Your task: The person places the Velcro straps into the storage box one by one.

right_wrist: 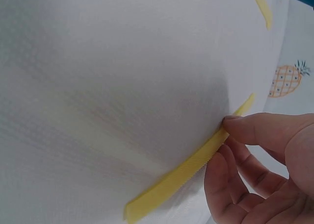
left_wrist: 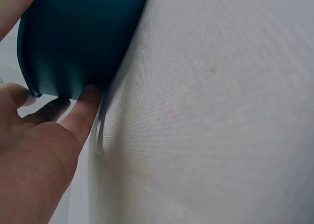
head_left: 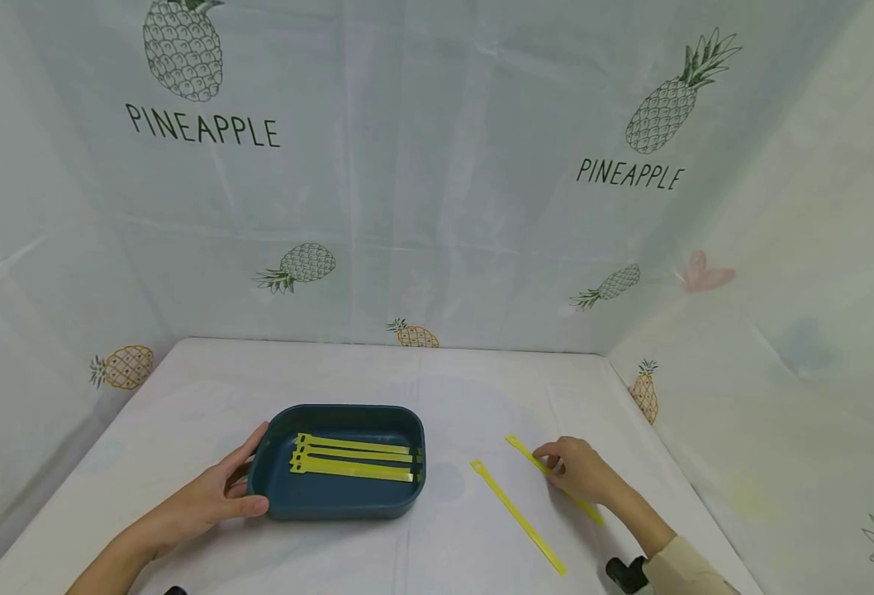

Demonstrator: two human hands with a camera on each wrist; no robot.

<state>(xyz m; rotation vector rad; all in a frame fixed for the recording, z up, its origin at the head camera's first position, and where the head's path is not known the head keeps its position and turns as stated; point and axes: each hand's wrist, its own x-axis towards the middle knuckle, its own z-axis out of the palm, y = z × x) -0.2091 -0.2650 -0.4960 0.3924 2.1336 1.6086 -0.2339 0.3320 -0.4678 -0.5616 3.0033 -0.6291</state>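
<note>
A dark teal rectangular tray [head_left: 336,504] stands on the table, with several yellow hook-and-loop cable ties [head_left: 351,469] lying lengthwise in it. My left hand [head_left: 202,500] holds the tray's left end, thumb at the front corner and index finger at the back one. In the left wrist view, its fingertips press on the teal wall [left_wrist: 73,47] low down by the cloth. To the right, my right hand [head_left: 578,471] pinches a yellow cable tie [right_wrist: 171,181] between thumb and fingers near its middle. Another yellow cable tie [head_left: 519,516] lies slantwise between tray and right hand.
A white cloth covers the table [head_left: 474,380]. Pineapple-printed sheeting [head_left: 437,165] rises behind it and on both sides. A black object [head_left: 626,573] shows by the right sleeve [head_left: 686,568].
</note>
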